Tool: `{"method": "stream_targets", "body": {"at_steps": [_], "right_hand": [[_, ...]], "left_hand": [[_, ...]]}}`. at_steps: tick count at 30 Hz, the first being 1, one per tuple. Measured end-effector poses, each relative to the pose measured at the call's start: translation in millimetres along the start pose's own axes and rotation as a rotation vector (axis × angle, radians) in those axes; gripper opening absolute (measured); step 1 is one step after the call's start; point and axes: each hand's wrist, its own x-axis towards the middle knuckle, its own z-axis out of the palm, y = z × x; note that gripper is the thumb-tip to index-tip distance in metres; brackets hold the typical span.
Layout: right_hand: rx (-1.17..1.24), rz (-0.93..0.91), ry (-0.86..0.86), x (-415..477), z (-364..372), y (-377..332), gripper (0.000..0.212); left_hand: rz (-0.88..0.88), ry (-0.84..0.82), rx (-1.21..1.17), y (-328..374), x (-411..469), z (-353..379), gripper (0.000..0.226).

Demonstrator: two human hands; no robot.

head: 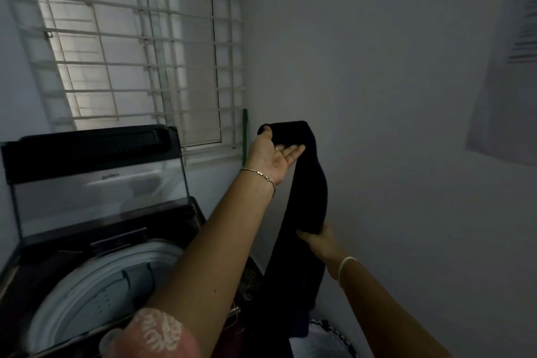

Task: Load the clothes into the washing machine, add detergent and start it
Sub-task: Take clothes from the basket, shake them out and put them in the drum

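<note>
A long black garment (308, 206) hangs in the air in front of the white wall, right of the washing machine. My left hand (273, 155) is raised and holds its top end, thumb pinching the cloth against the palm. Lower down, my right hand (318, 240) grips the garment's middle. The lower part of the garment drops toward a dark pile of clothes (247, 325). The top-loading washing machine (96, 279) stands at the lower left with its glass lid (96, 183) raised and its pale drum rim (87, 285) showing.
A barred window (139, 46) fills the wall behind the machine, with a green stick (245, 134) at its right edge. Paper sheets (511, 73) hang on the right wall. A white item with a zigzag trim (325, 340) lies at the bottom.
</note>
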Motion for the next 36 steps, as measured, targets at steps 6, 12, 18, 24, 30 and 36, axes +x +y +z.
{"method": "stream_targets", "body": {"at_steps": [6, 12, 18, 24, 30, 36], "right_hand": [[0.162, 0.012, 0.09, 11.1, 6.6, -25.4, 0.027], [0.241, -0.071, 0.15, 25.8, 3.9, -71.1, 0.025], [0.311, -0.163, 0.185, 38.8, 16.2, -107.2, 0.04], [0.329, -0.215, 0.189, 40.8, 29.2, -135.8, 0.039], [0.237, -0.239, 0.05, 36.4, 39.8, -153.3, 0.043], [0.255, -0.246, -0.098, 37.6, 42.1, -145.6, 0.045]], "left_hand": [[0.072, 0.004, -0.021, 34.3, 8.2, -40.7, 0.046], [-0.137, 0.266, 0.359, 35.7, 13.9, -119.2, 0.021], [-0.101, 0.233, 0.947, 10.9, 26.0, -160.1, 0.082], [0.133, -0.208, 1.183, -20.8, 34.9, -119.1, 0.127], [0.274, -0.089, 0.98, -30.2, 47.7, -103.3, 0.084], [0.337, 0.099, 0.809, -28.4, 55.0, -110.9, 0.059]]}}
